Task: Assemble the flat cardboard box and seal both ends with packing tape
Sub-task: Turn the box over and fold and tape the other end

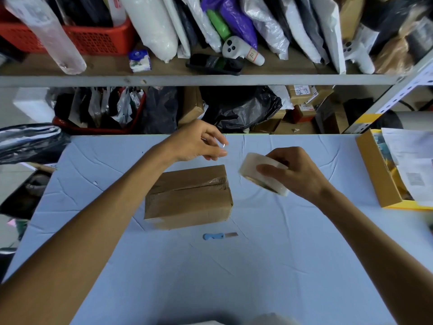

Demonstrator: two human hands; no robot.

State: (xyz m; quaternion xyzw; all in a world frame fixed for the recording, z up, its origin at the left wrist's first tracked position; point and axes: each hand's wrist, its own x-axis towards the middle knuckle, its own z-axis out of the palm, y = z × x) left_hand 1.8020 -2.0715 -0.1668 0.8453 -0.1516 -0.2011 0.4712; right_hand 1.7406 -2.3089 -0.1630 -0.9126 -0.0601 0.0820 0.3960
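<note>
1. The table (281,266), covered in a creased pale blue sheet, fills the near half of the scene.
2. Beyond its far edge stands a grey metal shelf (210,80) packed with plastic-wrapped bundles. A red basket (93,39) sits at its far left.
3. The cardboard box (187,198) lies closed on the table, a little left of centre and between the two forearms. Neither hand touches it. Wrinkled clear tape shines along the top seam at its far right end.
4. An open yellow carton (377,174) holding loose papers stands at the table's right edge, well apart from the cardboard box.
5. The left hand (196,141) hovers above the table just beyond the box's far side. Its fingers are curled, and the fingertips pinch a thin clear strip (224,145) that glints in the light. Whether this strip runs on to the roll is too faint to tell.
6. The right hand (297,174) is raised to the right of the box. It grips the tape roll (262,177), with the thumb pressed across the roll's outer face and the fingers curled behind it. The roll is tilted and clear of the table.
7. A small blue-handled knife (220,235) lies flat on the sheet just near of the box, with its blade pointing right.
</note>
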